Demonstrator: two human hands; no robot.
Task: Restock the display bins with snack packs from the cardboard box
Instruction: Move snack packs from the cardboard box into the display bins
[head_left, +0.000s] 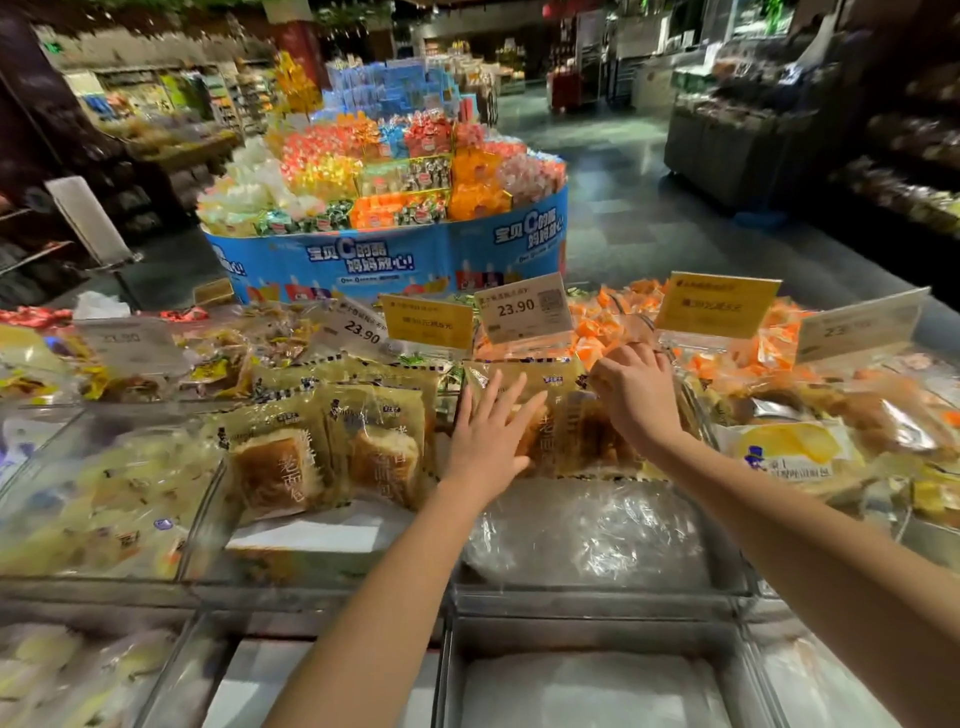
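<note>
Clear display bins (597, 597) run across the counter in front of me. Yellow bread snack packs (571, 410) stand upright at the back of the middle-right bin. My left hand (491, 421) lies flat with straight fingers against the front of those packs. My right hand (636, 389) reaches over their top right corner with fingers curled on the pack's upper edge. More of the same packs (322, 452) lean in the bin to the left. The cardboard box is out of view.
Crumpled clear plastic (587, 535) lies in the bin below my hands. Price signs (522, 309) stand behind the packs. Orange snacks (727, 358) fill a bin at the right, pale packs (93, 509) at the left. A blue candy display island (395, 254) stands across the aisle.
</note>
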